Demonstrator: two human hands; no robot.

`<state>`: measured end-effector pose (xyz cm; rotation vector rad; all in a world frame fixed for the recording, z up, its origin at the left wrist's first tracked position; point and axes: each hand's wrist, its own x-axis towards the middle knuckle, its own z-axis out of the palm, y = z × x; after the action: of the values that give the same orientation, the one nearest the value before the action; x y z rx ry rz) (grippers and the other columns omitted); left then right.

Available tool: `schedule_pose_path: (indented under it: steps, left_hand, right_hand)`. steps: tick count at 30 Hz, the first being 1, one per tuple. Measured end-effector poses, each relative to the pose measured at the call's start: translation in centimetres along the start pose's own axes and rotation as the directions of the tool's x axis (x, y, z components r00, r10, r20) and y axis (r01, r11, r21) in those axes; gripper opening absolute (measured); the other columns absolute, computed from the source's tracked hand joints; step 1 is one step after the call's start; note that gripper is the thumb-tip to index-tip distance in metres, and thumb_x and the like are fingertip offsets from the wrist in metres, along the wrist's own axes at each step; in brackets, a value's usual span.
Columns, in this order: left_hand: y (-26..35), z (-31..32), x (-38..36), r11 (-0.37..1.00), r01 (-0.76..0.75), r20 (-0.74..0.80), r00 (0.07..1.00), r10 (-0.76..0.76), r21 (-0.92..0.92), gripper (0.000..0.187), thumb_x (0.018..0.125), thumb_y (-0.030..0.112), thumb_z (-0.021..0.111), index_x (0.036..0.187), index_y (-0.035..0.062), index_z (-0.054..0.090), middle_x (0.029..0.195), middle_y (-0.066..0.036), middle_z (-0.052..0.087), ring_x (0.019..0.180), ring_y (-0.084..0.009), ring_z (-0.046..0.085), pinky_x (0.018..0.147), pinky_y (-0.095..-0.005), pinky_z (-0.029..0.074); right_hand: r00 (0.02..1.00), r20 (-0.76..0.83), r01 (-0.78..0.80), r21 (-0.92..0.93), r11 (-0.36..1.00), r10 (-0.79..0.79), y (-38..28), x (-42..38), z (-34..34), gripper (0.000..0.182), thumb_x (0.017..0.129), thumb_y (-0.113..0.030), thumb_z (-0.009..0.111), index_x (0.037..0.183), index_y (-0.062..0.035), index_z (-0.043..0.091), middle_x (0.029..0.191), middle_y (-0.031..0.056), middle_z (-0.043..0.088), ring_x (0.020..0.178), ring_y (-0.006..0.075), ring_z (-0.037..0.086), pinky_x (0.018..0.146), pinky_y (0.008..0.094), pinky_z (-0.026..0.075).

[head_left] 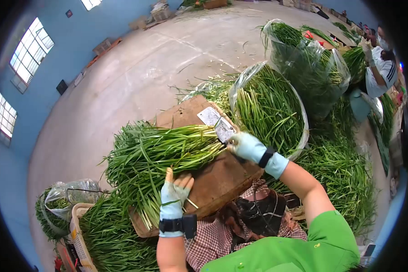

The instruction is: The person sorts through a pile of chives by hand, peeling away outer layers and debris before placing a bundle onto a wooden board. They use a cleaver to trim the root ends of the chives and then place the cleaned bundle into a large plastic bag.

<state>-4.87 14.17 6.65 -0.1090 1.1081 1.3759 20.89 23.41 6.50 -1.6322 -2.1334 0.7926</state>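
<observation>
A heap of long green chives (pixel 163 147) lies across a brown wooden board (pixel 213 186), pale cut ends pointing right. My left hand (pixel 174 195), in a light blue glove with bare-looking fingertips, is at the heap's lower edge with its fingers stretched out. Beside the pale ends is my gloved right hand (pixel 245 146), its fingers curled closed; what they hold, if anything, is hidden. A metal plate (pixel 217 123) with worn markings rests on the board just beyond that hand. Some stalks (pixel 147 213) hang under my left wrist.
A plastic-lined bundle of chives (pixel 269 113) stands right of the board, with a large filled clear bag (pixel 303 63) behind. Loose chives (pixel 335 181) cover the right side. A crate (pixel 79 217) holds more at lower left. A co-worker (pixel 378 68) is at far right.
</observation>
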Motion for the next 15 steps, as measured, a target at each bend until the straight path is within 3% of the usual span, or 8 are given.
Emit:
schedule_pose_path:
  steps: [1, 3, 4, 5, 6, 8, 10, 15]
  left_hand:
    - [0.8, -0.6, -0.7, 0.974, 0.149, 0.211, 0.96, -0.183, 0.169, 0.057, 0.081, 0.034, 0.061, 0.118, -0.004, 0.041, 0.112, -0.021, 0.053, 0.108, -0.0306, 0.05, 0.085, -0.0412, 0.045]
    - [0.3, -0.4, -3.7, 0.735, -0.075, 0.233, 0.966, -0.115, 0.674, 0.042, 0.083, 0.025, 0.058, 0.111, -0.0046, 0.049, 0.098, -0.018, 0.06, 0.089, -0.0252, 0.06, 0.075, -0.0333, 0.049]
    - [-0.6, 0.0, -4.8, 0.526, -0.189, 0.238, 0.971, -0.027, 0.829, 0.037, 0.083, 0.022, 0.059, 0.107, -0.0049, 0.052, 0.095, -0.017, 0.062, 0.086, -0.0234, 0.061, 0.072, -0.0319, 0.05]
    - [-2.0, 0.0, -4.9, 0.335, -0.464, 0.434, 0.886, 0.165, 0.82, 0.033, 0.08, 0.018, 0.061, 0.102, -0.0054, 0.056, 0.087, -0.012, 0.064, 0.078, -0.0219, 0.062, 0.067, -0.0306, 0.051]
    - [-2.7, 0.5, -4.8, -0.192, -0.675, 0.699, 0.655, 0.288, 0.712, 0.053, 0.072, 0.02, 0.069, 0.114, -0.0053, 0.049, 0.101, -0.014, 0.06, 0.093, -0.0247, 0.058, 0.083, -0.0353, 0.046]
    - [-3.4, 3.3, -4.5, -0.829, -0.477, 0.935, 0.325, 0.143, 0.292, 0.081, 0.063, 0.029, 0.073, 0.127, -0.0029, 0.035, 0.125, -0.018, 0.044, 0.117, -0.0284, 0.041, 0.102, -0.042, 0.025]
    - [-3.7, 4.6, -1.7, -0.873, -0.424, 0.927, 0.367, 0.078, 0.242, 0.101, 0.057, 0.037, 0.074, 0.135, 0.0005, 0.021, 0.138, -0.017, 0.023, 0.13, -0.0291, 0.019, 0.107, -0.0444, 0.004]
    - [-2.3, 8.4, 3.8, -0.912, -0.364, 0.901, 0.434, 0.012, 0.187, 0.115, 0.047, 0.05, 0.076, 0.135, 0.002, 0.02, 0.14, -0.018, 0.021, 0.132, -0.03, 0.015, 0.106, -0.0472, -0.002]
  right_hand:
    - [0.993, -0.071, 0.091, -0.031, 0.995, -0.093, 0.9, -1.0, 1.2, 0.035, 0.071, -0.024, 0.062, 0.102, -0.0086, 0.058, 0.091, 0.0177, 0.058, 0.086, 0.0329, 0.057, 0.077, 0.0392, 0.046]
    - [0.992, -0.076, 0.099, -0.049, 0.994, -0.103, 0.6, -2.1, 1.8, 0.046, 0.067, -0.018, 0.067, 0.11, -0.0098, 0.052, 0.104, 0.0184, 0.053, 0.1, 0.0342, 0.05, 0.083, 0.0418, 0.042]
    - [0.982, -0.122, 0.121, -0.176, 0.977, -0.143, 0.2, -2.1, 1.8, 0.038, 0.07, -0.015, 0.061, 0.106, -0.0059, 0.052, 0.095, 0.0195, 0.056, 0.088, 0.0345, 0.055, 0.075, 0.0432, 0.045]
    - [0.993, -0.099, 0.047, -0.189, 0.981, -0.066, 0.6, -1.0, 2.6, 0.037, 0.071, -0.011, 0.057, 0.106, -0.0041, 0.051, 0.093, 0.0207, 0.056, 0.086, 0.0359, 0.056, 0.073, 0.0442, 0.046]
    - [0.997, -0.077, -0.025, -0.206, 0.978, 0.009, 1.2, 0.3, 3.7, 0.035, 0.071, -0.007, 0.054, 0.106, -0.0023, 0.049, 0.092, 0.0219, 0.057, 0.083, 0.0372, 0.057, 0.07, 0.0451, 0.046]
    - [0.98, -0.195, -0.108, -0.303, 0.947, 0.049, 0.6, 0.5, 3.1, 0.028, 0.071, -0.006, 0.047, 0.097, 0.0027, 0.051, 0.085, 0.0238, 0.058, 0.078, 0.0378, 0.058, 0.068, 0.0451, 0.047]
    - [0.967, -0.227, -0.188, -0.316, 0.93, 0.118, 0.7, 0.6, 1.6, 0.032, 0.073, -0.008, 0.045, 0.103, 0.0013, 0.05, 0.086, 0.0229, 0.059, 0.08, 0.0363, 0.058, 0.068, 0.0437, 0.047]
    - [0.938, -0.331, -0.094, 0.051, 0.994, 0.106, 1.6, -3.0, -1.1, 0.04, 0.081, -0.021, 0.049, 0.119, -0.009, 0.041, 0.078, 0.0203, 0.061, 0.071, 0.0364, 0.059, 0.063, 0.0434, 0.047]
